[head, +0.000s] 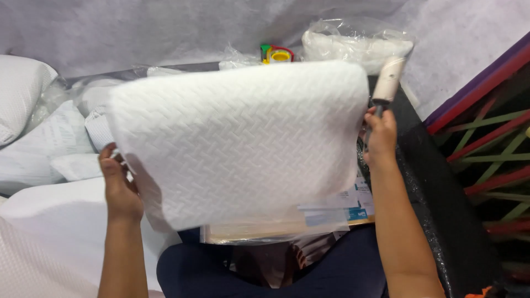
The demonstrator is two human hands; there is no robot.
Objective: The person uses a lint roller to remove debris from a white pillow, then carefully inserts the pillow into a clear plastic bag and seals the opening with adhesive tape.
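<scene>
The pillow (237,143) wears matt white cloth quilted in a herringbone weave. The lint roller (388,80) looks papery and dull. Glossy, crinkled clear plastic bags (353,41) wrap soft white filling.

White quilted pillow (237,143), herringbone texture, held up tilted, left edge gripped. Lint roller (388,81) upright at pillow's right edge, handle gripped.

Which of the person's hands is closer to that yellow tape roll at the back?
Right. The right hand, holding a lint roller, is below-right of the tape roll; the left hand grips the pillow's far-left edge.
</scene>
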